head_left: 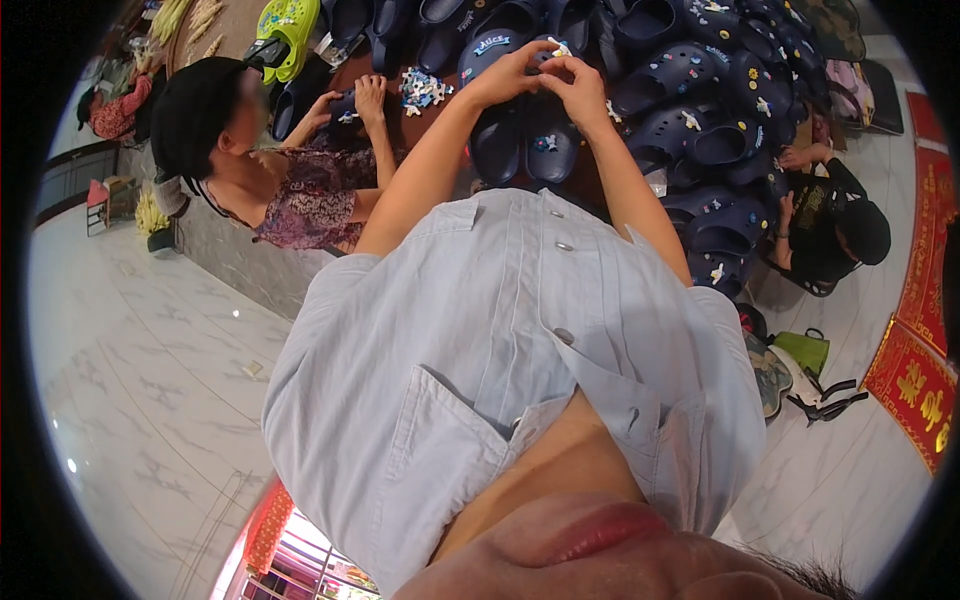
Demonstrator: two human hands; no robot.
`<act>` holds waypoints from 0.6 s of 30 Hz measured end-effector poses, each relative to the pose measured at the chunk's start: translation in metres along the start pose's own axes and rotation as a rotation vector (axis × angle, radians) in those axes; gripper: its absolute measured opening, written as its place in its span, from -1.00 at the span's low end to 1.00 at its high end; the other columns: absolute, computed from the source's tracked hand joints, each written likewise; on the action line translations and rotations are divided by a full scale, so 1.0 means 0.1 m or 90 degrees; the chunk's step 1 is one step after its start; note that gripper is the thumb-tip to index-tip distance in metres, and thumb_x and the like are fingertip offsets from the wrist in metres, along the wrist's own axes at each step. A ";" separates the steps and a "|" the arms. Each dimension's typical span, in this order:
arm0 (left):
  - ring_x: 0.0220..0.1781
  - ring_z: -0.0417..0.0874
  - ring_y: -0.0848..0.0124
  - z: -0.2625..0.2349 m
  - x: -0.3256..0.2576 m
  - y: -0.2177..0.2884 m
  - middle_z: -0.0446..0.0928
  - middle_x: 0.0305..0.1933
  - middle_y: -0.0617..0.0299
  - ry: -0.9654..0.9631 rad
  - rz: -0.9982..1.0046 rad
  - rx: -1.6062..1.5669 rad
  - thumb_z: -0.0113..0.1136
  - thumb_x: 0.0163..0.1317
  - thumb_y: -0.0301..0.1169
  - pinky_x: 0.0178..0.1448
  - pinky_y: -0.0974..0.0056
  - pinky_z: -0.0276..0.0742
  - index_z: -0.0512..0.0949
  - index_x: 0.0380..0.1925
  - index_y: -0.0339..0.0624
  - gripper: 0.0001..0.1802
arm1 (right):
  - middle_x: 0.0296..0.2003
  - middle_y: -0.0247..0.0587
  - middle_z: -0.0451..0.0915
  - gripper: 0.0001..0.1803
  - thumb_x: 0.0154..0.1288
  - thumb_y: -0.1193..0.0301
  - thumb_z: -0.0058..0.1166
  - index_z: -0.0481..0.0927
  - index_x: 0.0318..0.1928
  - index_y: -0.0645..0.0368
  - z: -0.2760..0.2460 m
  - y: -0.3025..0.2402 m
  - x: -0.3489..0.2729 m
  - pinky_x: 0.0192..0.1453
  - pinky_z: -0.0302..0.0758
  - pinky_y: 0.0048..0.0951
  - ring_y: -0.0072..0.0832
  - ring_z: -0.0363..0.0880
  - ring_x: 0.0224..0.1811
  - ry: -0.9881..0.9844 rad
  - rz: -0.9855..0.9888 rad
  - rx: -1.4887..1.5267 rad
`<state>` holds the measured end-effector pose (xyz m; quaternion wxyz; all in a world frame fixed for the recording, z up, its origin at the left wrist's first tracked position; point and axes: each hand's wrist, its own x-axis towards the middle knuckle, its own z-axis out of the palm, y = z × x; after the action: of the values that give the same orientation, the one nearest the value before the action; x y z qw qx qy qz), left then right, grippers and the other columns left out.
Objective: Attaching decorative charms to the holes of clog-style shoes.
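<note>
Above the shoe-covered table, the fingertips of my left hand and my right hand meet in a pinch. A small white charm shows at their tips, partly covered by the fingers. Behind my left hand lies a dark blue clog with a blue charm on its upper. Below my hands, nearer to me, rest two more dark blue clogs, a left one and a right one with small charms on it. Left of my left forearm is a pile of white and blue charms on the brown tabletop.
Many dark blue clogs crowd the table's right side. A lime green clog lies at the far left. A person in a black cap works close on my left, handling a clog. Another person sits at the right.
</note>
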<state>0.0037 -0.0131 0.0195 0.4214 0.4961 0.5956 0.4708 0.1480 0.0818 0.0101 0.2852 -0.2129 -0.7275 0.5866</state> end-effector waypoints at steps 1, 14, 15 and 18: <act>-0.21 0.53 0.50 0.01 0.00 0.00 0.54 -0.10 0.16 -0.008 -0.002 0.016 0.19 0.23 -0.52 -0.14 0.41 0.49 0.25 0.33 -0.05 -0.35 | -0.38 -0.28 0.65 -0.83 0.12 0.47 0.27 0.65 -0.26 0.25 -0.02 0.02 0.01 -0.18 0.49 -0.53 -0.55 0.61 -0.30 -0.007 0.026 -0.010; -0.25 0.54 0.55 0.00 0.00 0.00 0.61 -0.22 0.24 0.004 -0.017 0.000 0.12 0.34 -0.41 -0.17 0.45 0.43 0.40 0.16 -0.16 -0.61 | -0.43 -0.34 0.60 -0.90 0.23 0.50 0.18 0.60 -0.29 0.28 -0.08 0.19 0.05 -0.24 0.42 -0.57 -0.66 0.50 -0.36 0.076 0.126 0.113; -0.26 0.53 0.55 0.00 0.01 -0.04 0.60 -0.25 0.26 0.007 -0.003 -0.003 0.12 0.35 -0.39 -0.18 0.45 0.42 0.45 0.07 -0.20 -0.69 | -0.43 -0.34 0.60 -0.90 0.23 0.50 0.18 0.60 -0.29 0.28 -0.08 0.19 0.05 -0.24 0.42 -0.57 -0.66 0.50 -0.36 0.075 0.126 0.113; -0.28 0.51 0.56 0.00 0.00 -0.06 0.59 -0.29 0.29 0.018 0.001 -0.006 0.12 0.36 -0.36 -0.18 0.46 0.42 0.51 -0.07 -0.25 -0.76 | -0.42 -0.36 0.61 -0.90 0.21 0.50 0.19 0.62 -0.29 0.27 -0.12 0.18 0.07 -0.24 0.42 -0.57 -0.65 0.50 -0.37 0.052 0.111 0.080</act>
<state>0.0025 -0.0133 0.0138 0.4150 0.4876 0.5988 0.4812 0.1504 0.0987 -0.0045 0.2752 -0.2808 -0.6559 0.6444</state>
